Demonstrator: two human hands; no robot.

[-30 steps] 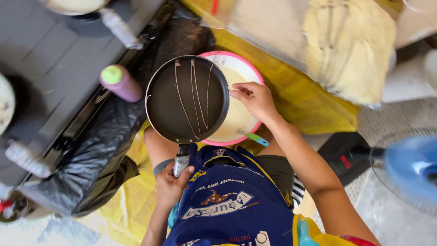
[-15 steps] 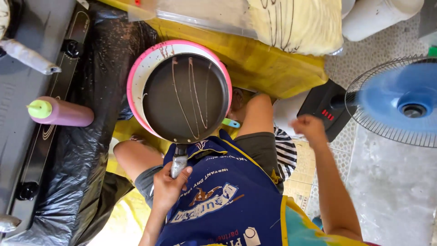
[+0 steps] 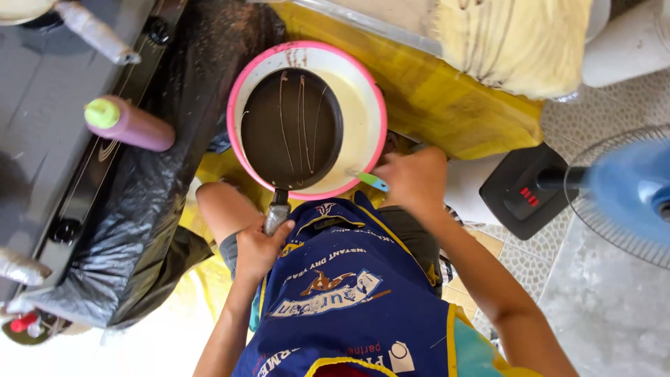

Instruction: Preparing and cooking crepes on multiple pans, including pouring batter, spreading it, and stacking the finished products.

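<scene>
Counted:
- one dark frying pan [image 3: 292, 129] — handle in the left hand [image 3: 258, 246]
- one pink-rimmed batter bowl [image 3: 363, 105] beneath it
- one squeeze bottle [image 3: 129, 124] left of that grip
- one blue fan [image 3: 628, 195] right of the right hand [image 3: 413, 178]

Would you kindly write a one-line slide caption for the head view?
Left hand holds a dark frying pan over a pink-rimmed bowl of pale batter; right hand grips a green-handled utensil.

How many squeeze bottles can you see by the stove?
2. A purple squeeze bottle with a green cap lies on the stovetop's edge left of the pink bowl; a greyish squeeze bottle lies at the top left. Others may be out of frame.
</scene>
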